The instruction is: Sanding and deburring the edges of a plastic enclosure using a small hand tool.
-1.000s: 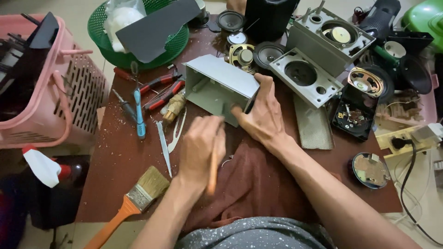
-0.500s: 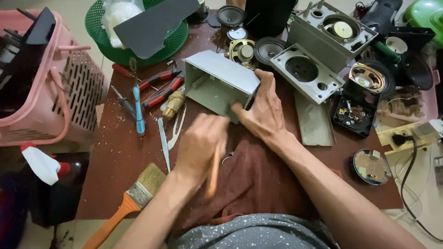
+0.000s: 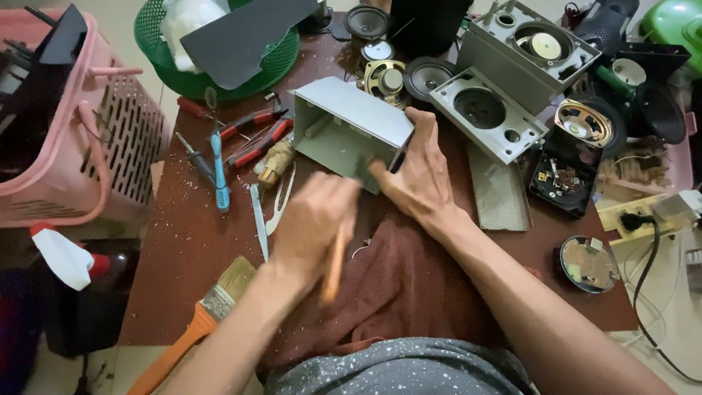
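My right hand (image 3: 418, 175) grips the near right end of an open grey plastic speaker housing (image 3: 344, 128), which lies on its side at the table's middle. My left hand (image 3: 316, 223), blurred by motion, sits just in front of the housing and is closed round a slim wooden handle (image 3: 336, 267) that points back toward me. What is on the handle's far end is hidden by the hand. Under both hands lies a dark red cloth (image 3: 387, 285).
Left of the housing lie red pliers (image 3: 252, 135), a blue screwdriver (image 3: 219, 164) and tweezers. An orange-handled paintbrush (image 3: 212, 307) is at front left. A pink basket (image 3: 66, 124), a green basket (image 3: 219, 44), loose speaker cones and grey speaker boxes (image 3: 504, 88) crowd the back and right.
My left hand with the wooden handle has shifted slightly in front of the housing, blurred in a quick back-and-forth motion. My right hand keeps the housing in the same place.
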